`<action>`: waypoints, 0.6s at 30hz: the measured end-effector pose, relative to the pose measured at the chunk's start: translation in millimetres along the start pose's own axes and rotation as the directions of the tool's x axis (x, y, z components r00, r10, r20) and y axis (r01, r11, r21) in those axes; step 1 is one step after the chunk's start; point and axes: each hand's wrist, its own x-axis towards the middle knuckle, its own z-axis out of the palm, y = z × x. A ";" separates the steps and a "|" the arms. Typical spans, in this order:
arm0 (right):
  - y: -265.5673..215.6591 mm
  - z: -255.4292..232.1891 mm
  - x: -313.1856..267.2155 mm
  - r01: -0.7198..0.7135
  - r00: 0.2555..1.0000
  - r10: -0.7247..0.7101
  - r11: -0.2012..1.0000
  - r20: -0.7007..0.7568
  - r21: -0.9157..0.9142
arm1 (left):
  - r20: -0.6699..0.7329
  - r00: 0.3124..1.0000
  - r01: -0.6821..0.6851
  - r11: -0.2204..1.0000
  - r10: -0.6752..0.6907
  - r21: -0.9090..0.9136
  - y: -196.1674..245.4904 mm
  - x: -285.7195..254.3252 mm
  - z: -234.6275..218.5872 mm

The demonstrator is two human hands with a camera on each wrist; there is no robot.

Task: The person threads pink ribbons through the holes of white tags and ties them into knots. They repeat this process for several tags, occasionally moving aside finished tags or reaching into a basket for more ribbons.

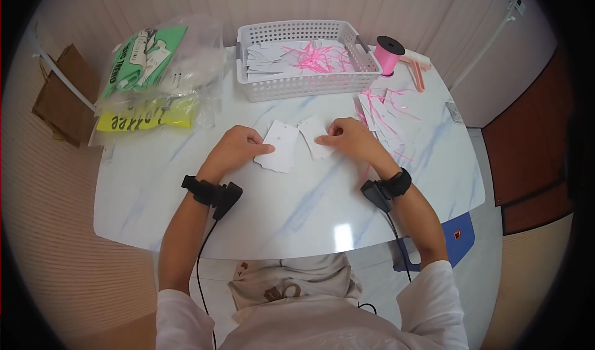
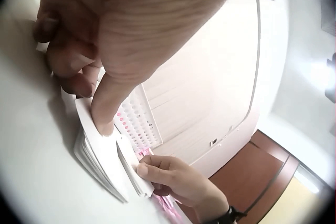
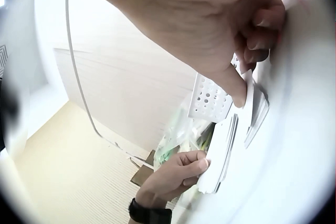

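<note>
Over the middle of the marbled table, my left hand (image 1: 234, 148) pinches a small stack of white cards (image 1: 282, 140), its thumb flat on the top card. The stack's layered edges show in the left wrist view, slightly fanned. My right hand (image 1: 356, 140) pinches a thinner bunch of white cards (image 1: 312, 133) at its right side, thumb on top and fingers curled under. The two bunches lean close together at their upper ends. In the right wrist view, the right thumb (image 3: 239, 94) presses on the card face.
Behind the hands stands a white perforated basket (image 1: 304, 88) holding white cards and pink ribbons. A pink ribbon spool (image 1: 387, 57) is to its right. Cards with pink ribbons (image 1: 384, 118) lie beside my right hand. Clear plastic bags with green and yellow contents (image 1: 152, 71) lie at left.
</note>
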 end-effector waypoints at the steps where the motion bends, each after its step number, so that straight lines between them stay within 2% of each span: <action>1: 2.6 -1.5 3.0 -0.001 1.000 0.001 1.000 0.003 0.000 | -0.005 1.000 -0.028 1.000 0.028 0.012 -3.0 1.3 -1.4; 2: 4.9 -3.4 5.6 -0.016 1.000 0.016 1.000 0.027 0.026 | -0.009 0.998 -0.057 0.998 0.057 0.024 -4.7 2.3 -2.2; 4: 8.2 -4.4 7.4 -0.035 0.998 0.032 0.998 0.049 0.051 | 0.001 1.000 -0.028 1.000 0.028 0.000 -2.4 2.1 -4.8; 10: 8.0 -10.6 -0.2 -0.007 0.999 0.015 0.979 -0.039 0.206 | 0.023 0.999 0.031 0.990 -0.028 -0.136 2.7 -6.2 -20.2; 12: 11.8 -17.3 0.8 -0.025 0.998 0.049 0.915 -0.050 0.402 | 0.032 0.998 0.059 0.982 -0.054 -0.178 6.3 -8.1 -24.4; 14: 2.3 -25.7 -2.9 -0.034 0.997 0.063 0.880 -0.045 0.475 | -0.022 1.000 -0.001 0.860 -0.011 -0.511 10.9 -16.4 -20.0; 16: -10.1 -30.3 -8.2 -0.042 0.997 0.072 0.841 -0.035 0.539 | -0.054 0.998 -0.061 0.860 0.039 -0.507 18.2 -20.2 -1.1; 18: -23.3 -18.1 -18.2 0.078 0.997 -0.053 0.794 -0.059 0.603 | -0.104 0.988 -0.151 0.853 0.114 -0.500 19.7 -19.9 19.3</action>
